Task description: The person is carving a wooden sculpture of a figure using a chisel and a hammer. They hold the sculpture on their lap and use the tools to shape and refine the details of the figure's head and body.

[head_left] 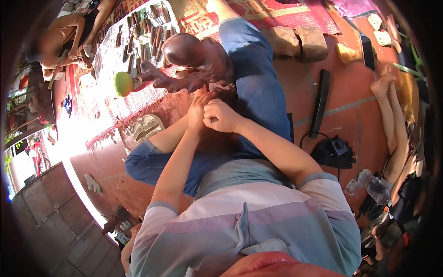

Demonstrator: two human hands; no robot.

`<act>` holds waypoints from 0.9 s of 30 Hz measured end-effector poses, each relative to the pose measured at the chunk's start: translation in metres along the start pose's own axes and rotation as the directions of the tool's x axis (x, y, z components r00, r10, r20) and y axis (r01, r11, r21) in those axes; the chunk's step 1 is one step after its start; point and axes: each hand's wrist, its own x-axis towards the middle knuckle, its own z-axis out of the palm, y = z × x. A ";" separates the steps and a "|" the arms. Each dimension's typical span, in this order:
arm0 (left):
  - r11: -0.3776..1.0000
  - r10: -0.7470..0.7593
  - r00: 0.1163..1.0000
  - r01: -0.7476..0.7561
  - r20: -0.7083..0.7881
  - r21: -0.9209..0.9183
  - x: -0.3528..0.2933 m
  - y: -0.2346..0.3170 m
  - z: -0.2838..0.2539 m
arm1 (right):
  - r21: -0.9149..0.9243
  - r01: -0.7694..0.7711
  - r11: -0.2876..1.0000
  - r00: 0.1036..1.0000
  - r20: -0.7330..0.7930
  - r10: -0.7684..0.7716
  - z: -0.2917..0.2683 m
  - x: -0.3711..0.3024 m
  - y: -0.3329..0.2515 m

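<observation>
hands (223, 116): contents hidden | wooden carving (216, 62): underside hidden | seated person (69, 28): head blurred

A person in blue jeans (256, 78) sits on red tiles (344, 131), curled right hand (223, 115) against the left hand (197, 113), just beside a dark carved wooden figure (214, 60). Wood-handled tools (153, 35) lie in rows beyond, near a green round object (122, 84) and pale sandals (150, 125).

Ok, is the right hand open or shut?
Shut: the right hand is curled fist-like beside the left hand. If anything's inside, I cannot tell.
</observation>
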 end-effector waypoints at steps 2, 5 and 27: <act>1.000 0.011 0.999 -0.011 0.044 0.015 -0.003 0.003 0.001 | 0.008 0.004 1.000 1.000 -0.009 -0.004 0.000 -0.001 -0.003; 0.998 -0.066 0.997 0.065 -0.048 -0.021 0.030 -0.008 -0.012 | -0.021 0.110 0.994 0.992 -0.058 -0.111 -0.005 0.031 0.015; 0.967 0.042 0.918 -0.137 -0.395 -0.214 -0.023 0.072 0.001 | -0.025 -0.444 0.896 0.882 -0.189 0.432 -0.045 -0.041 -0.079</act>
